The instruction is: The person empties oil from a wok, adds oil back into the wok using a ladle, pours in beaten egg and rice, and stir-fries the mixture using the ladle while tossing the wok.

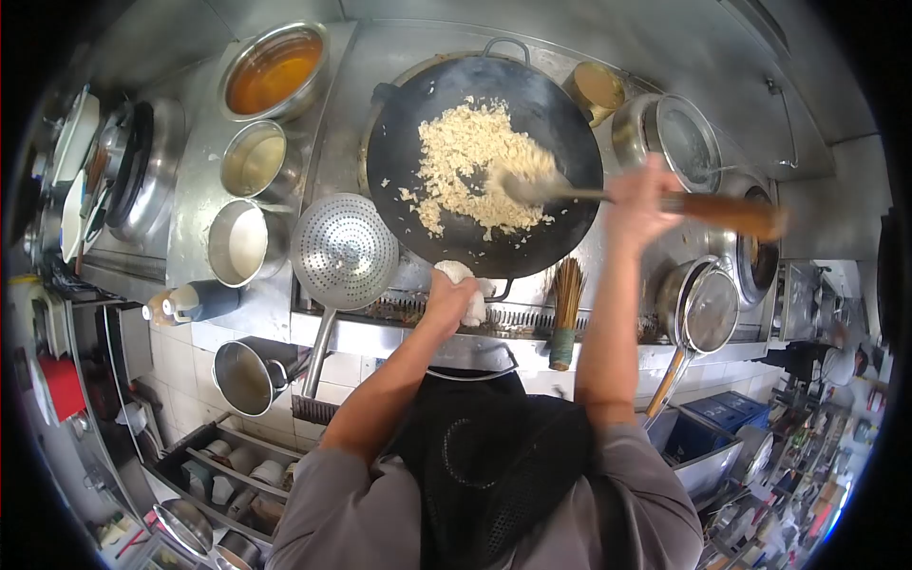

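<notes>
A black wok [399, 142] sits on the stove, with pale yellow, crumbly food [456, 152] spread in it; whether this is rice or egg I cannot tell. My right hand [644, 204] is wrapped round a wok ladle [560, 192] near its wooden handle. The ladle's blurred head is down in the food. My left hand [450, 299] grips a folded white cloth [472, 309] at the wok's near rim, beside the near loop handle. Part of the cloth is hidden under my fingers.
A perforated strainer [346, 249] lies left of the wok, near metal pots [245, 242] and a bowl of orange liquid [275, 74]. A bamboo brush [566, 304] rests at the front edge. More pots [684, 142] and a handled sieve [711, 309] stand right. A person [836, 366] is far right.
</notes>
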### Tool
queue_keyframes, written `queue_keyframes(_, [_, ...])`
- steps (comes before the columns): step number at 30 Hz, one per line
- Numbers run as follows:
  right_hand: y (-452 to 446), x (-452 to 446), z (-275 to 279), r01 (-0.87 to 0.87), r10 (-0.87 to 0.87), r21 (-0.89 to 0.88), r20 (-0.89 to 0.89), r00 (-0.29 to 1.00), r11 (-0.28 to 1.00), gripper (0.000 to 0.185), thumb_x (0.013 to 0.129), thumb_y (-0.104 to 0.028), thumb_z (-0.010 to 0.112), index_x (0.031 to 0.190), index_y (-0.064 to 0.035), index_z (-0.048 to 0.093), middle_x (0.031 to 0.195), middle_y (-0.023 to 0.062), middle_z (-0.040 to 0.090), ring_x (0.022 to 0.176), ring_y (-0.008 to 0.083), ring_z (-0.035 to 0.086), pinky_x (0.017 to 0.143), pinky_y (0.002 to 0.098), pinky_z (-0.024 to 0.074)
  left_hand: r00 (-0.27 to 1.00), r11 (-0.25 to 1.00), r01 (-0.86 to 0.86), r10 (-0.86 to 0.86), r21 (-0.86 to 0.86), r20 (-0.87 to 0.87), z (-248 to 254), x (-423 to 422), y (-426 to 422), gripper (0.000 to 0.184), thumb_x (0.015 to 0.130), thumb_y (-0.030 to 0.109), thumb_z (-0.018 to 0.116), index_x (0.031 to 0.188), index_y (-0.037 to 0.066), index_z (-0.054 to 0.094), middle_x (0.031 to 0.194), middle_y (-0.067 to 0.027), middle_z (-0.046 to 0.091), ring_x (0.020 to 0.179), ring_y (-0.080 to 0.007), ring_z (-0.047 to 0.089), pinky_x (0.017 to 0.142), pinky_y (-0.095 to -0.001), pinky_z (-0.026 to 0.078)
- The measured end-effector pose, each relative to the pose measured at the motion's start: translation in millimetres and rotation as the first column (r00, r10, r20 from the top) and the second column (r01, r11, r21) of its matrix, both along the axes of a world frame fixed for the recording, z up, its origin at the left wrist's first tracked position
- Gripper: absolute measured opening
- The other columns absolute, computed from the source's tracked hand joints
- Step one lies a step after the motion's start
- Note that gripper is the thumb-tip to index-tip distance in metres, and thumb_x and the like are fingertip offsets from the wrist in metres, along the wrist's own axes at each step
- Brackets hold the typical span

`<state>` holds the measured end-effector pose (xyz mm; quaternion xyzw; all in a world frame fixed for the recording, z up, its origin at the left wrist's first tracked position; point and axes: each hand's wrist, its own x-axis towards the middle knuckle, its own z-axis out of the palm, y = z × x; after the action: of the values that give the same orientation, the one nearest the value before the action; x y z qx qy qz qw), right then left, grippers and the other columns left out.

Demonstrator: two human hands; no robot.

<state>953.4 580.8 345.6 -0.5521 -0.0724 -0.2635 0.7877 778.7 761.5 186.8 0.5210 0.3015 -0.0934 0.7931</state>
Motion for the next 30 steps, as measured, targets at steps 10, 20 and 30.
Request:
queue_keyframes(10, [41.2,83.9,10.1,0.103,-0.099,0.034,-0.094,0.991,0.994,0.036,0.096,-0.010,0.070,0.072,-0.0115,0.043,0.053,-0.0006,0.044,0.038,0.0097,0.039,0.036,0.0307,0.0337,0.997,0.999,0.041,-0.039,-0.019,0.064,-30.0,-1.4,5.7,0.030,0.083,-0.007,0.058,0.112,-0.002,0.055,0.095,-0.0103,0.066,0.077,-0.0190,0.066,0.060,-0.0334,0.054])
queue_keyframes(20, [105.8,30.2,57.3,-0.218,0.189,-0.176,-0.168,0.967,0.960,0.041,0.095,-0.016,0.072,0.065,-0.0089,0.047,0.057,-0.0028,0.050,0.051,0.0068,0.048,0.046,0.0279,0.0377,0.999,1.000,-0.009,0.008,0.030,0.032,-20.3,2.3,6.9,0.036,0.083,-0.008,0.059,0.116,-0.001,0.048,0.100,-0.0110,0.062,0.084,-0.0215,0.067,0.065,-0.0359,0.056])
queue_keyframes(30, [101.4,-64.2,51.4,-0.530,0.684,-0.764,-0.164,0.711,0.367,0.028,0.088,-0.014,0.076,0.068,-0.0084,0.058,0.056,0.0007,0.054,0.047,0.0159,0.052,0.050,0.0285,0.0435,0.992,0.999,-0.014,0.009,0.035,0.125,-29.3,0.1,10.3,0.042,0.079,-0.001,0.070,0.115,-0.008,0.051,0.102,-0.0146,0.063,0.089,-0.0230,0.066,0.070,-0.0351,0.055])
